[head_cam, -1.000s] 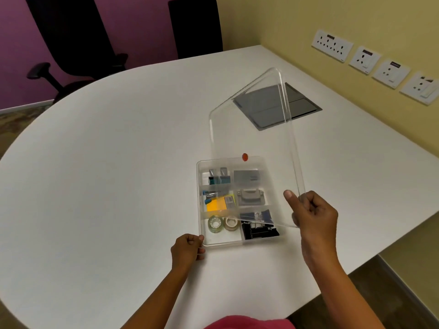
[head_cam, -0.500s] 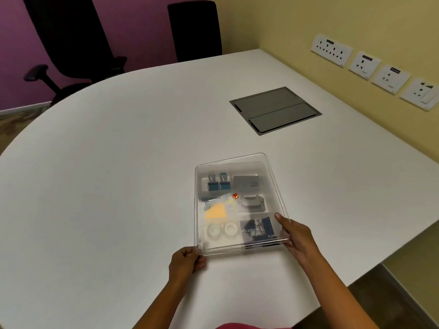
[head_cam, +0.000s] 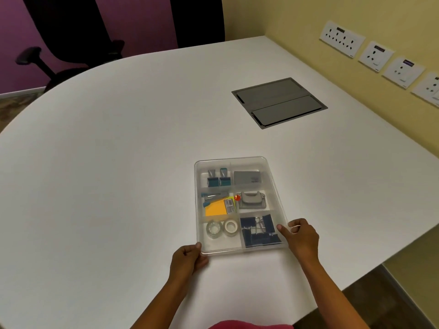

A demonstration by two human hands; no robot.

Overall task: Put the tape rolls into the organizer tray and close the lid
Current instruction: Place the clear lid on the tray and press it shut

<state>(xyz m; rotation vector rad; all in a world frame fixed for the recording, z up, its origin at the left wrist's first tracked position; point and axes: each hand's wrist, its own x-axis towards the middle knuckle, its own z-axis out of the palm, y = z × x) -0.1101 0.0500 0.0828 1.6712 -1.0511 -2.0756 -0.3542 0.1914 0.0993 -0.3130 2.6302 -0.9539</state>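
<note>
White table (head_cam: pixel 118 174), grey hatch (head_cam: pixel 279 102) beyond lidded organizer tray (head_cam: pixel 273 176); chairs (head_cam: pixel 71 32) behind

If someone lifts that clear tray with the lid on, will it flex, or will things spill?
The tray looks like thin clear plastic, so it may flex a little. The lid seems seated flat over it, which should probably keep the tape rolls and clips in their compartments. With the left hand and right hand at its near corners, it likely lifts level.

Lid (head_cam: pixel 240 186) on tray (head_cam: pixel 198 233); hands (head_cam: pixel 190 257) gripping corners.
</note>
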